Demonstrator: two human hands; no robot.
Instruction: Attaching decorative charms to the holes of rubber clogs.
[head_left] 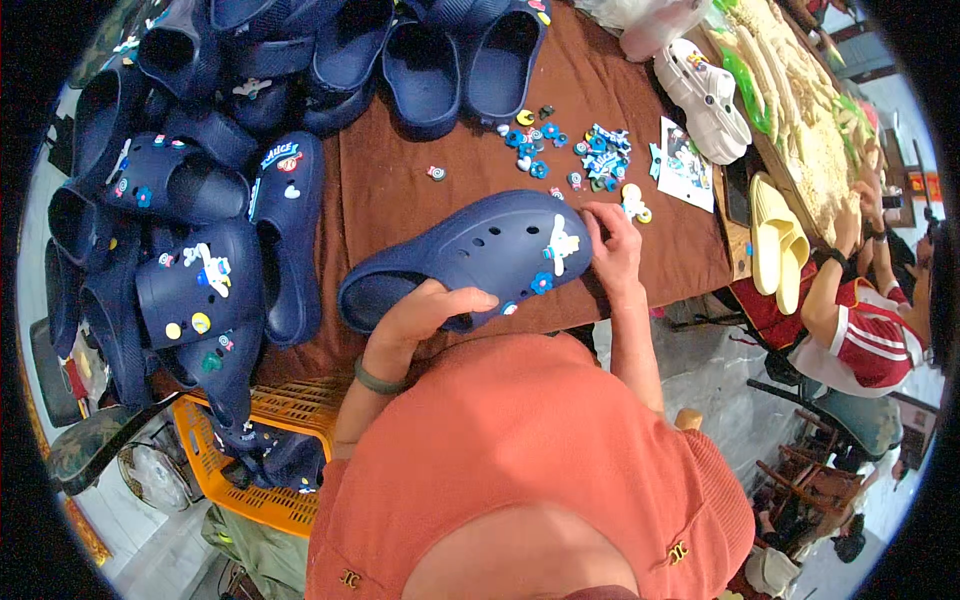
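Note:
A navy blue clog point(430, 238) lies on its side in front of me, toe to the right. My left hand point(430, 308) is closed round its near side, the thumb lying along the upper. At the toe my right hand point(612, 245) is closed on the clog's edge, its fingertips partly hidden. The upper carries a white character charm point(561, 243), a blue flower charm point(542, 283) and a small round charm point(509, 308). Beyond the clog lie a pile of blue and white charms point(604, 158), a loose cluster of blue charms point(530, 145) and a white character charm point(634, 203).
Many navy clogs point(200, 280) are heaped at the left of the brown cloth point(385, 180), several with charms. A white clog point(705, 105), a printed card point(685, 165) and yellow slippers point(775, 240) lie at right. An orange crate point(270, 505) stands below left. Another person point(860, 330) sits at right.

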